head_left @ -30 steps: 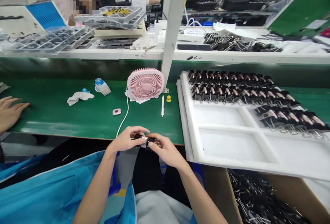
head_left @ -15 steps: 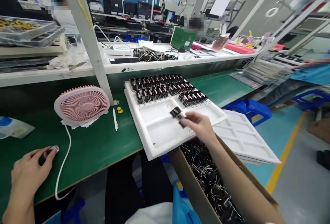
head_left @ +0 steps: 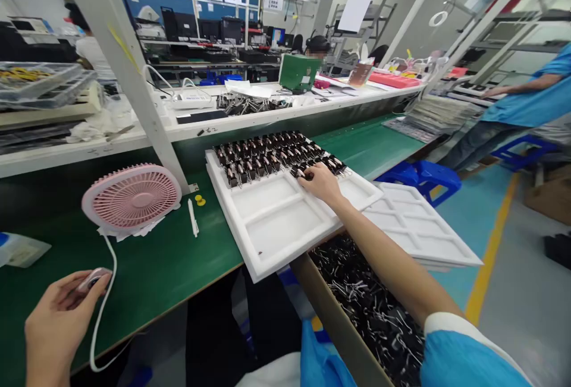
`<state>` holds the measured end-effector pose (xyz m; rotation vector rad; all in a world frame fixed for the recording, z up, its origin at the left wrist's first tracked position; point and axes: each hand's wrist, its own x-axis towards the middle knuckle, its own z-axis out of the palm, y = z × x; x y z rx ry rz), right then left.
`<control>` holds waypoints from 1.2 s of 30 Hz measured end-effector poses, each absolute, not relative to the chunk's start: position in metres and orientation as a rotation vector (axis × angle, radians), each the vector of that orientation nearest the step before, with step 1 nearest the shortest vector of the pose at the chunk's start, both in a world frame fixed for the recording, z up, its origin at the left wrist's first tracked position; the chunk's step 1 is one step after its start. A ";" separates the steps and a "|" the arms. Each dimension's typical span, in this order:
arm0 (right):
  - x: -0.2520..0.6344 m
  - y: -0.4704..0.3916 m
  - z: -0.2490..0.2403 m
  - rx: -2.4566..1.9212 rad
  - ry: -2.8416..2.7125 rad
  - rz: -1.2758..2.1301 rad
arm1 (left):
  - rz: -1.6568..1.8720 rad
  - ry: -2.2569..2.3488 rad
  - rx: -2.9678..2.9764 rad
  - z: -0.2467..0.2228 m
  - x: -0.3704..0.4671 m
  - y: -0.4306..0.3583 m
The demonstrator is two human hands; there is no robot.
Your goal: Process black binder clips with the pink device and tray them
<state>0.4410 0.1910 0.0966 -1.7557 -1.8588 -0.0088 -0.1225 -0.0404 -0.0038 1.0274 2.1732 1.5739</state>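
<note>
My left hand (head_left: 62, 318), at the lower left over the green bench, pinches a small pinkish, shiny piece (head_left: 94, 276) with a dark round spot; its exact kind is unclear. My right hand (head_left: 325, 185) is at the white compartmented tray (head_left: 292, 261), its fingers closed on a black binder clip (head_left: 305, 176), partly hidden by them. That clip is beside the rows of black binder clips (head_left: 254, 164) in the tray's far compartments, many with pinkish pieces in them. Below my right forearm, a cardboard box (head_left: 332, 318) holds a heap of loose binder clips.
A pink fan (head_left: 134, 200) stands left of the tray, its white cable running past my left hand. Between them lie a white pen (head_left: 193, 218) and a yellow knob-like item (head_left: 200, 200). More white trays (head_left: 423, 226) are stacked at right. Another person in blue (head_left: 526, 98) stands far right.
My right hand has moved with the binder clip from above the tray's near part to the rows farther back. My left hand keeps the pinkish piece, now turned more into view.
</note>
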 end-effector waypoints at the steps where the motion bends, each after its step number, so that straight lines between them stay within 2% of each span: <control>1: 0.442 0.185 0.099 -1.730 -1.850 -0.020 | 1.614 2.083 1.055 0.002 -0.103 -0.041; 6: 0.486 0.141 0.099 -1.396 -1.390 -0.169 | 1.638 1.864 1.041 0.013 -0.031 -0.041; 9: 0.539 0.110 0.065 -1.726 -0.917 -0.219 | 1.592 1.778 0.982 0.002 -0.013 -0.038; 11: 0.573 0.091 0.025 -1.994 -0.827 -0.098 | 1.563 1.744 0.992 -0.006 -0.006 -0.034; 16: 0.605 0.061 -0.084 -2.417 -1.357 0.444 | 1.481 1.660 1.064 -0.012 0.008 -0.013; 20: 0.597 0.058 -0.129 -2.635 -1.763 0.497 | 1.461 1.660 1.034 -0.012 0.015 -0.001; 24: 0.596 0.066 -0.143 -2.787 -1.973 0.499 | 1.415 1.657 1.052 -0.015 0.013 -0.001; 29: 0.597 0.069 -0.143 -2.772 -2.159 0.501 | 1.345 1.707 1.076 -0.021 0.010 -0.005; 36: 0.632 0.049 -0.114 -2.665 -2.002 0.346 | 1.311 1.569 1.001 -0.022 0.014 -0.014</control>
